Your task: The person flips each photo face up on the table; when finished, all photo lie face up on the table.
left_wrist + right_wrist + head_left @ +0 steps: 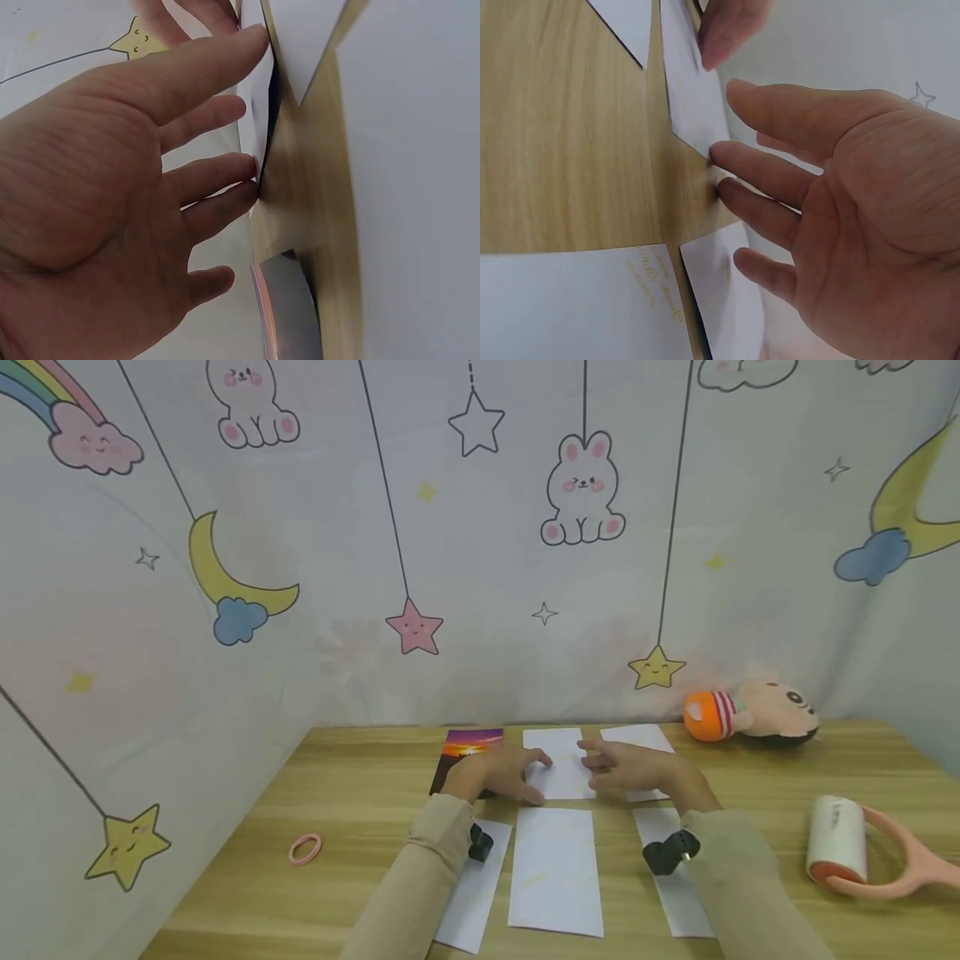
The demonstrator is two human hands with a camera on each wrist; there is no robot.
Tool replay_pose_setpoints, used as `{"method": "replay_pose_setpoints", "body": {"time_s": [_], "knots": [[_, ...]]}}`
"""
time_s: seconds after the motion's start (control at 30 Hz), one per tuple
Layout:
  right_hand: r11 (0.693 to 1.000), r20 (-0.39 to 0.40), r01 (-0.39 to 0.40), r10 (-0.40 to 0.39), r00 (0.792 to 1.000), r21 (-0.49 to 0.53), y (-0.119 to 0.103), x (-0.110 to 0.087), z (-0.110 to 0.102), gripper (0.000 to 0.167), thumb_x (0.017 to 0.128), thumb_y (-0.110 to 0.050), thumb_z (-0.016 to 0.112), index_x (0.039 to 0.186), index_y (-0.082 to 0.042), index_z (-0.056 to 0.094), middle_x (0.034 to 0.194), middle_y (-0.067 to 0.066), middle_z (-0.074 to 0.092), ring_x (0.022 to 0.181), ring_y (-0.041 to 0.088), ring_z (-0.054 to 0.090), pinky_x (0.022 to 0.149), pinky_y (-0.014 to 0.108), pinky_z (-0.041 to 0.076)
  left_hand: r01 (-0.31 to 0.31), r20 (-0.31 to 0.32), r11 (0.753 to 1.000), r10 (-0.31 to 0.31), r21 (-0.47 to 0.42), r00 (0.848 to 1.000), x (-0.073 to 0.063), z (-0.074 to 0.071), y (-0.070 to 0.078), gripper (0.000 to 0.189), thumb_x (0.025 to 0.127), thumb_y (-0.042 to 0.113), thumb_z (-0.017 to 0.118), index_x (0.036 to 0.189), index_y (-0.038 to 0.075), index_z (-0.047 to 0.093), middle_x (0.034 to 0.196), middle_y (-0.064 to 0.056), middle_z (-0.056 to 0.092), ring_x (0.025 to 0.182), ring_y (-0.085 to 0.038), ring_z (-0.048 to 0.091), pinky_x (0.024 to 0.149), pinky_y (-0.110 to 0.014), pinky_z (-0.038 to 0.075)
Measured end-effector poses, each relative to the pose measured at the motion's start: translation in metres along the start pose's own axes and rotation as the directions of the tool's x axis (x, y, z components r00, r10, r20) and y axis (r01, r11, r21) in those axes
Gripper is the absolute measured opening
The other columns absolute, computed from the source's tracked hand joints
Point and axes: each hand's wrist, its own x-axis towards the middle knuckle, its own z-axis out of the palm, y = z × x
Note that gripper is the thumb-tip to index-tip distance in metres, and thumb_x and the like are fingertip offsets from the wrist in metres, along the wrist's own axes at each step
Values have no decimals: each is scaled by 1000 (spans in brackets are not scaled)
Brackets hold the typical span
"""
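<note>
In the head view the middle back card (564,781) lies flat-looking at the back edge of the worktop (360,777), between the two hands. Its long axis seems to run front to back, so each side edge faces one hand. The left hand (497,772) reaches in past its left edge, over the picture card (474,740); the right hand (628,766) comes from the right, its fingertips about the right edge. The left reaches farther over the card, so I judge it nearer.

In the left wrist view the left fingers (214,176) are spread apart, grasping nothing that shows; their tips meet the outline of a white card, seen almost edge-on, though I cannot tell whether they touch it.

In the right wrist view the right fingers (769,169) are apart too, with one tip at the near corner of the middle back card. The left hand shows beyond, at the card's far end.
</note>
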Motion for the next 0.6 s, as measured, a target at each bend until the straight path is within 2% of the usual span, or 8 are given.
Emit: {"method": "replay_pose_setpoints", "body": {"time_s": [0.13,0.3,0.47,0.6], "knots": [[1000,-18,18,-18,1000,-6,1,2,1,72,97,-19,63,154,5,25,147,27,45,140,44,37,114,59,25,-7,-17,1000,7,11,1000,0,3,1,60,89,42,74,143,27,51,95,5,59,96,-15,55,96,-38,46],[999,-46,43,-44,998,-15,2,0,2,71,97,-17,64,153,6,27,144,29,48,136,45,42,112,60,27,-6,-28,1000,6,4,1000,1,5,2,62,89,41,75,143,25,51,101,2,60,98,-16,55,98,-38,46],[996,-60,61,-65,996,-67,4,-2,0,70,96,-16,64,152,8,28,141,29,51,135,46,43,112,61,27,7,-38,1000,-7,-3,999,1,6,2,62,89,40,75,144,26,50,102,2,60,99,-16,55,99,-38,46],[998,-61,49,-52,997,-50,4,-2,-1,69,96,-16,65,152,6,31,141,28,51,136,46,43,112,61,27,19,-43,1000,-20,-6,999,1,6,2,61,89,40,76,143,27,50,104,2,60,99,-16,54,100,-38,46]]}}
